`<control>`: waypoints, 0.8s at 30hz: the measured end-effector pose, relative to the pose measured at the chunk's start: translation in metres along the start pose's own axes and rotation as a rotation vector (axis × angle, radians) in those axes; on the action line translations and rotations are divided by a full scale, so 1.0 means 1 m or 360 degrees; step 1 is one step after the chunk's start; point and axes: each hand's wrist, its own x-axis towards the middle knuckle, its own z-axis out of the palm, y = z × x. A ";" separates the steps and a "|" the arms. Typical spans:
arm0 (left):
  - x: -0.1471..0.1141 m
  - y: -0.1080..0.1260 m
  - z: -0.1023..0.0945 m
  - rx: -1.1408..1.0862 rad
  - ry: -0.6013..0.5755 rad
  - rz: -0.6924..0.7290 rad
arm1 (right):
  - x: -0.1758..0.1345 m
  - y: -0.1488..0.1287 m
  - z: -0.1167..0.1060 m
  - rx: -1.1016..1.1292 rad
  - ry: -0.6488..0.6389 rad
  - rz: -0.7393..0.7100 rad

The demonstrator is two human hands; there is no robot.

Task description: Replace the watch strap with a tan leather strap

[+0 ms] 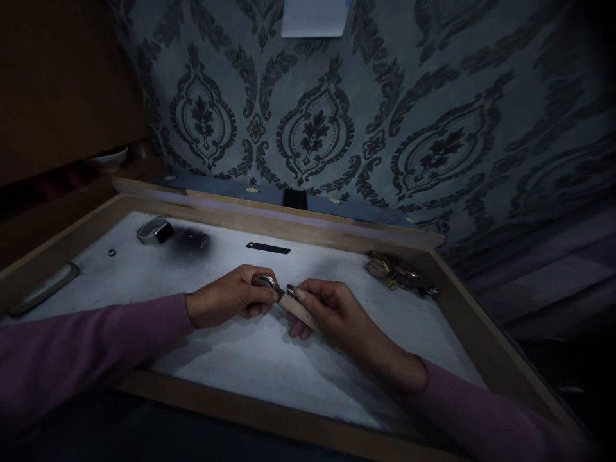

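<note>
My left hand (226, 298) is closed around a watch with a shiny silver case (264, 281). A pale tan strap (299, 312) slants from the case down to the right. My right hand (339, 314) pinches this strap between thumb and fingers. A small dark, glossy bit (290, 290) shows by the right fingertips; whether it belongs to the watch I cannot tell. Both hands are close together above the white bottom of a wooden-rimmed tray (240, 396). The fingers partly hide the case and the strap's far end.
Behind the hands lies a flat black strip (268, 248). At the back left are a square-faced watch (154, 231), a small dark curl (111, 253) and a dark smudge. A curved dark-edged piece (51, 285) lies far left. Several watches (380, 266) are heaped at right. Patterned wallpaper stands behind.
</note>
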 end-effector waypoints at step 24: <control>0.000 0.003 0.002 0.0039 0.0025 -0.0026 | -0.002 -0.008 0.001 -0.0020 -0.0024 0.0051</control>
